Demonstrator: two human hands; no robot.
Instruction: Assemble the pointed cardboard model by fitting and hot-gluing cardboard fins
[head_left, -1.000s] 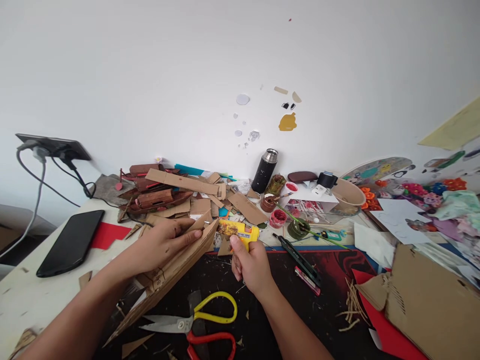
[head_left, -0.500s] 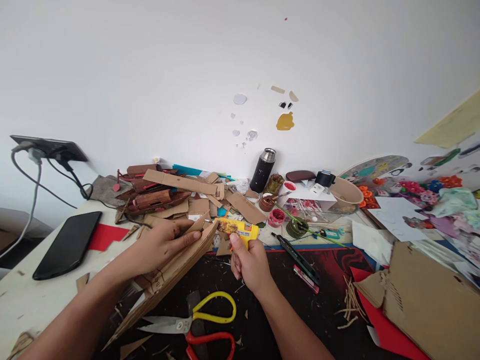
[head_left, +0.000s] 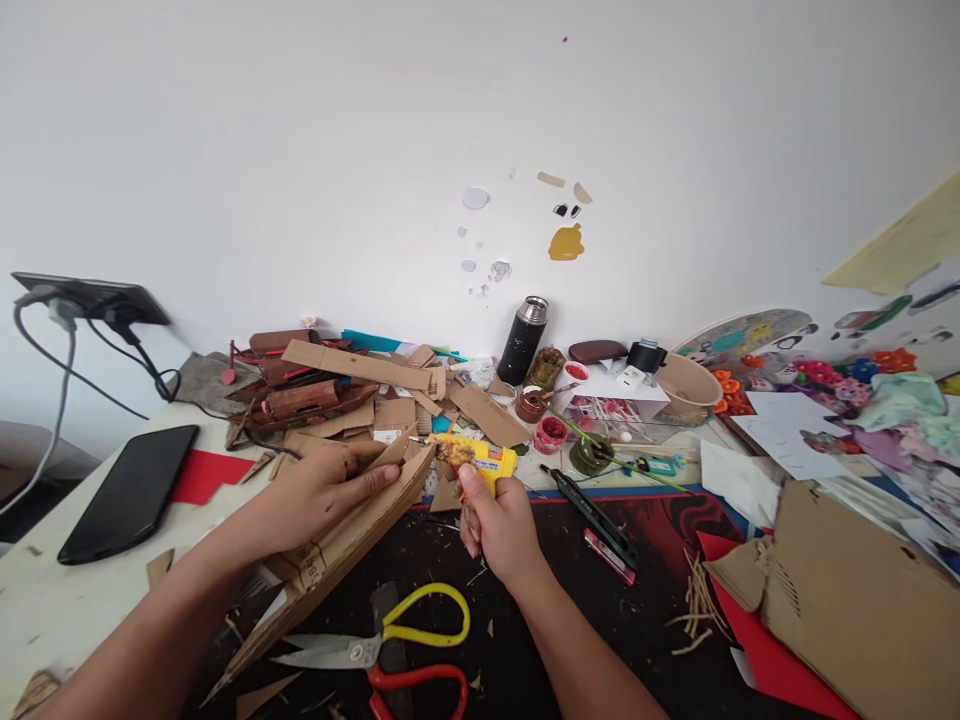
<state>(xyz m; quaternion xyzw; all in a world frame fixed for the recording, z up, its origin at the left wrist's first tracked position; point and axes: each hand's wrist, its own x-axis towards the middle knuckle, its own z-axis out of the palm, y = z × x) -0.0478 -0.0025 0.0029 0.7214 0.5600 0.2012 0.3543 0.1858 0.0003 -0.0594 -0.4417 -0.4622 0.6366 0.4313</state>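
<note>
My left hand (head_left: 330,490) grips a long, layered cardboard piece (head_left: 360,545) shaped like a boat hull, its pointed end up and to the right. In my right hand (head_left: 499,520) is a yellow glue gun (head_left: 476,460), fingers wrapped round its handle. The gun's nozzle points left and meets or nearly meets the cardboard's tip; I cannot tell which. Below the hands lie large scissors (head_left: 360,652) with one yellow and one red handle, partly beneath the cardboard.
Cardboard scraps (head_left: 487,415) and brown boat models (head_left: 311,400) crowd the back left. Behind stand a black flask (head_left: 523,340) and paint jars (head_left: 551,434). A black phone (head_left: 127,495) lies left, a dark green cutter (head_left: 592,515) right of centre, a cardboard sheet (head_left: 862,600) far right.
Both hands, the glue gun and the cardboard keep nearly the same position. The whole view has shifted very slightly.
</note>
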